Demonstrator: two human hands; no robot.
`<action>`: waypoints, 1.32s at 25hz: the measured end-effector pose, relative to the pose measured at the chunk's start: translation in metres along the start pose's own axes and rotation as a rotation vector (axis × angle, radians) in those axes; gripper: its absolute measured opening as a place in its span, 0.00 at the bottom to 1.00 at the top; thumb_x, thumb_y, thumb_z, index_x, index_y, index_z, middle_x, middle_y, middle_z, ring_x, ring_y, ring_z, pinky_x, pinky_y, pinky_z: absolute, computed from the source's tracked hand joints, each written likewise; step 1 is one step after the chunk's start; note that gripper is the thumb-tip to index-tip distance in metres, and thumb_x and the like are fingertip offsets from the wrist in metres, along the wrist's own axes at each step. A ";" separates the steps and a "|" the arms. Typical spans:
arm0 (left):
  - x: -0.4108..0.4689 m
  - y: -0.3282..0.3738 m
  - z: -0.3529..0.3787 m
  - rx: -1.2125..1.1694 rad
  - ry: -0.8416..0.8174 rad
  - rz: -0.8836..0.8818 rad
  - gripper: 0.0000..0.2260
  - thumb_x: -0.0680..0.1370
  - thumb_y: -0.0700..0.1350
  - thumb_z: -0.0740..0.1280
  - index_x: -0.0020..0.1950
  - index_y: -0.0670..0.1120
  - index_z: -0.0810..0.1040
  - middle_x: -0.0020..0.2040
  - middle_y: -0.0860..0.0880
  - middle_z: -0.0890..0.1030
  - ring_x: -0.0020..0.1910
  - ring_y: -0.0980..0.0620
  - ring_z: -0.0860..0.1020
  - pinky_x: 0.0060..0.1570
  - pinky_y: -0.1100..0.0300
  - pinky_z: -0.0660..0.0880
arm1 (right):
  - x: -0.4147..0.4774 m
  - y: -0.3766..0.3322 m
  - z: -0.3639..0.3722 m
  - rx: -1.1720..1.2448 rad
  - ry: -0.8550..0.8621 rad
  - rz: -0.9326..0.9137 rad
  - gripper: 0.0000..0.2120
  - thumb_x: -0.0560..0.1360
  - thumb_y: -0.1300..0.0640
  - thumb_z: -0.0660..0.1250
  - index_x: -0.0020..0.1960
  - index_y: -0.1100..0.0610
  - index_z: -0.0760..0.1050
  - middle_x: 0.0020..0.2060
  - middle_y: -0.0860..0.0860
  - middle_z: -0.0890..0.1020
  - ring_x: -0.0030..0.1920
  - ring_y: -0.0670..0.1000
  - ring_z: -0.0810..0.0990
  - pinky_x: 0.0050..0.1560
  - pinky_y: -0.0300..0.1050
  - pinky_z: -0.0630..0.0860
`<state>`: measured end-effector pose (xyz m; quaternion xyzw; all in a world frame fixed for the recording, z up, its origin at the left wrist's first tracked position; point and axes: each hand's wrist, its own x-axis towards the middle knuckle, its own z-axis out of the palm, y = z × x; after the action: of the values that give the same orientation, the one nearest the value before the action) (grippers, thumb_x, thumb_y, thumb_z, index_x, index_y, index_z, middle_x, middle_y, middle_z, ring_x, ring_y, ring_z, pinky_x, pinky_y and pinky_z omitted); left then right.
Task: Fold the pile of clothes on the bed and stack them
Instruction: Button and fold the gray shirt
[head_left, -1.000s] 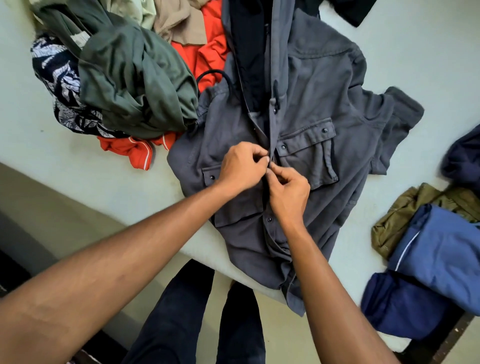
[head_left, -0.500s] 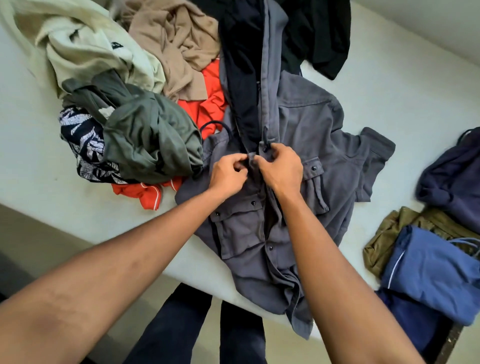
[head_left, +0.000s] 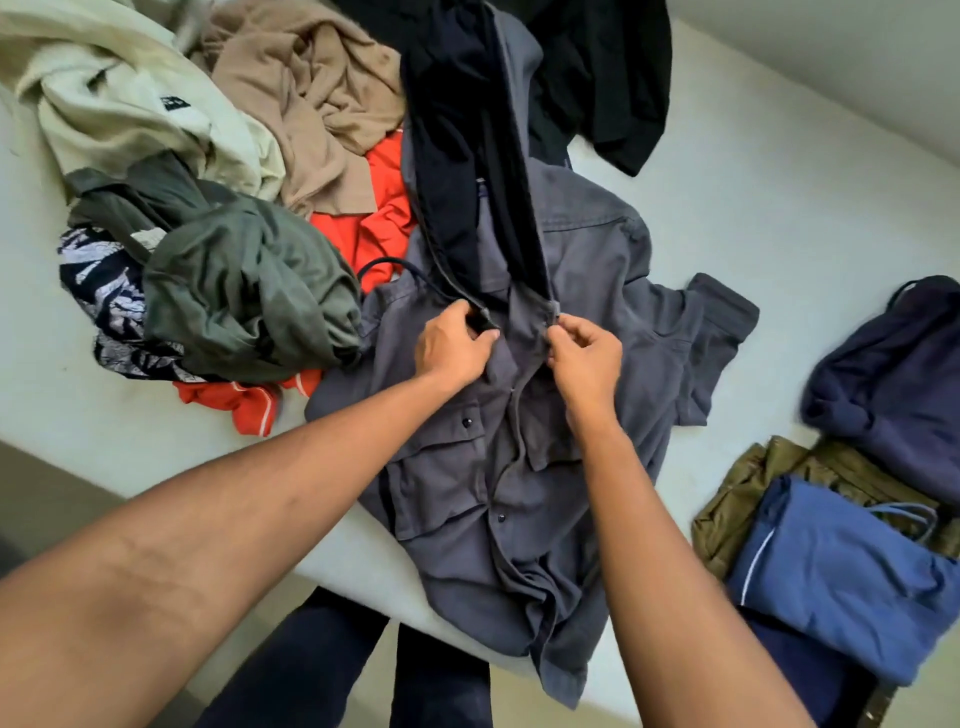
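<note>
Pinching the two front edges of the grey shirt (head_left: 597, 249) at chest height: left hand (head_left: 454, 348) has its fingers (head_left: 483, 338) curled on the left placket, right hand (head_left: 589, 356) has its fingers (head_left: 563, 332) on the right one, with the edges a little apart. The shirt lies front-up on the bed (head_left: 779, 197), hem draping over the near edge, top end lost among dark clothes (head_left: 613, 78). My read: pull both edges taut, line up the fastener, close it, then smooth flat before folding. The unfolded pile (head_left: 249, 291) touches the shirt's left side, so keep it clear. The folded stack (head_left: 841, 571) sits well apart on the right.
</note>
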<state>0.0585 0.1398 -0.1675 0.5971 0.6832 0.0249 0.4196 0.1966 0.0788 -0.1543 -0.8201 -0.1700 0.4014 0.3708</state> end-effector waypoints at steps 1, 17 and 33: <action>0.002 0.002 0.004 0.020 0.033 -0.034 0.13 0.73 0.54 0.74 0.48 0.48 0.76 0.46 0.47 0.84 0.52 0.41 0.81 0.47 0.50 0.77 | 0.000 0.000 0.000 -0.013 -0.036 -0.017 0.14 0.67 0.50 0.69 0.48 0.53 0.87 0.36 0.49 0.87 0.38 0.43 0.81 0.50 0.53 0.82; 0.000 -0.029 -0.045 -0.465 -0.092 -0.347 0.07 0.73 0.42 0.75 0.37 0.49 0.79 0.33 0.49 0.81 0.33 0.52 0.79 0.38 0.58 0.79 | -0.049 -0.010 0.061 0.007 0.018 -0.113 0.07 0.73 0.59 0.77 0.50 0.58 0.87 0.36 0.42 0.83 0.38 0.36 0.81 0.46 0.34 0.77; 0.006 0.053 -0.030 -0.689 0.141 -0.288 0.15 0.67 0.44 0.77 0.27 0.48 0.72 0.25 0.53 0.74 0.30 0.49 0.75 0.35 0.53 0.77 | -0.028 -0.029 0.015 0.227 0.075 -0.035 0.09 0.74 0.64 0.76 0.53 0.65 0.85 0.40 0.53 0.85 0.35 0.37 0.79 0.42 0.31 0.75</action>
<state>0.0831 0.1744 -0.1230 0.3156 0.7390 0.2348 0.5469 0.1677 0.0893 -0.1239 -0.7840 -0.1239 0.3806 0.4744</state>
